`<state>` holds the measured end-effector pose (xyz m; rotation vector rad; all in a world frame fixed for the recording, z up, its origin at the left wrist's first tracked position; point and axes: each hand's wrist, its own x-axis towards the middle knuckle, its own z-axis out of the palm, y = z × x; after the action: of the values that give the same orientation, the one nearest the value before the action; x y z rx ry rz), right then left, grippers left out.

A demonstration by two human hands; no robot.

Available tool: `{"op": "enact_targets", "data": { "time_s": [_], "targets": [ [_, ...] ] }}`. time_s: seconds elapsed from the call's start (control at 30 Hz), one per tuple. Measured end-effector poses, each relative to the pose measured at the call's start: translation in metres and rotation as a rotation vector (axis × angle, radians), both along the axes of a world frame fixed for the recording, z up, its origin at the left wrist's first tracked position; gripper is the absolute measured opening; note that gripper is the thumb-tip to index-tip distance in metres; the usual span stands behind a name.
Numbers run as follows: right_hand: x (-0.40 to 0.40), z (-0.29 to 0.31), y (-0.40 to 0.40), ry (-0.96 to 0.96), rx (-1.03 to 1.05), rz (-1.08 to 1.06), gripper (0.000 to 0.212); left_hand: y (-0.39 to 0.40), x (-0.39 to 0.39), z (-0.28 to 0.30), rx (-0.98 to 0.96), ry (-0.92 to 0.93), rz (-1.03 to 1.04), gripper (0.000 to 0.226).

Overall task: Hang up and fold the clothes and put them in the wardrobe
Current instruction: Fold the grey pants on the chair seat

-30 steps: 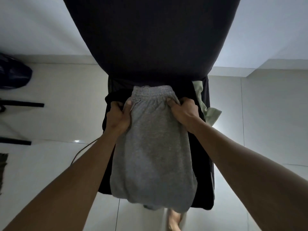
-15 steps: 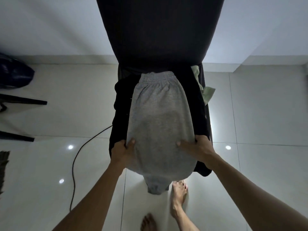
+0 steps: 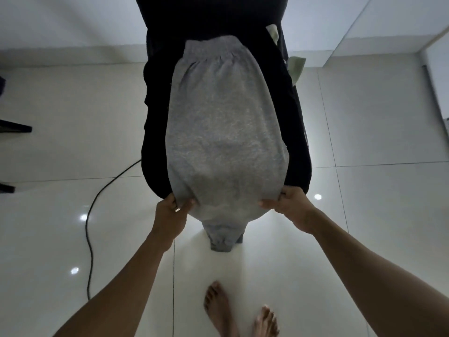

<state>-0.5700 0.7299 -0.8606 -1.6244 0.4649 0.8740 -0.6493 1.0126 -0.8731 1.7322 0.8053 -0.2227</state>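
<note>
White tiled floor [image 3: 73, 132] lay beneath a black chair [image 3: 295, 132] draped with dark clothing. Grey sweatpants [image 3: 223, 132] lay spread over the chair seat, waistband farthest away, lower end hanging off the near edge. Left hand [image 3: 171, 210] and right hand [image 3: 290, 206] each had their grip pinched on the sweatpants' near edge. A black cable [image 3: 97, 198] trailed left.

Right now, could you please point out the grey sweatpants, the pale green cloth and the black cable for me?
grey sweatpants [image 3: 226, 132], head view, middle of the flat fabric.
pale green cloth [image 3: 296, 68], head view, its lower flap.
black cable [image 3: 90, 229], head view, bend on the floor.
</note>
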Motion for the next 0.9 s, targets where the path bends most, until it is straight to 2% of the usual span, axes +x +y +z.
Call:
{"op": "enact_targets", "data": {
  "time_s": [0.07, 0.17, 0.23, 0.3, 0.4, 0.47, 0.6, 0.67, 0.8, 0.9],
  "targets": [
    [-0.012, -0.024, 0.0, 0.002, 0.016, 0.003, 0.037, -0.005, -0.006, -0.022, -0.001, -0.018, -0.002, 0.028],
    [-0.024, -0.061, 0.007, -0.021, 0.032, -0.025, 0.076, -0.011, -0.013, -0.047, -0.029, -0.046, 0.018, 0.041],
    [-0.034, -0.082, 0.015, -0.043, 0.05, -0.02, 0.089, -0.015, -0.02, -0.059, -0.053, -0.046, -0.013, 0.043],
    [-0.047, -0.094, 0.019, -0.062, 0.075, 0.007, 0.083, -0.018, -0.031, -0.066, -0.099, -0.01, 0.005, 0.042],
    [-0.076, -0.101, 0.014, -0.079, 0.109, 0.026, 0.072, -0.023, -0.063, -0.063, -0.192, 0.015, -0.048, 0.013],
    [-0.097, -0.095, 0.006, -0.07, 0.11, 0.077, 0.07, -0.023, -0.091, -0.054, -0.263, 0.033, -0.066, 0.028],
    [-0.132, -0.071, -0.014, -0.059, 0.123, 0.212, 0.074, -0.027, -0.14, -0.034, -0.329, 0.064, -0.1, 0.079],
    [-0.148, -0.056, -0.022, -0.037, 0.132, 0.265, 0.077, -0.034, -0.163, -0.021, -0.352, 0.066, -0.092, 0.083],
    [-0.188, -0.022, -0.033, 0.007, 0.162, 0.355, 0.083, -0.056, -0.21, 0.011, -0.376, 0.066, -0.085, 0.077],
    [-0.222, -0.003, -0.039, 0.024, 0.183, 0.343, 0.089, -0.069, -0.238, 0.033, -0.416, 0.052, -0.04, 0.083]
  ]
}}
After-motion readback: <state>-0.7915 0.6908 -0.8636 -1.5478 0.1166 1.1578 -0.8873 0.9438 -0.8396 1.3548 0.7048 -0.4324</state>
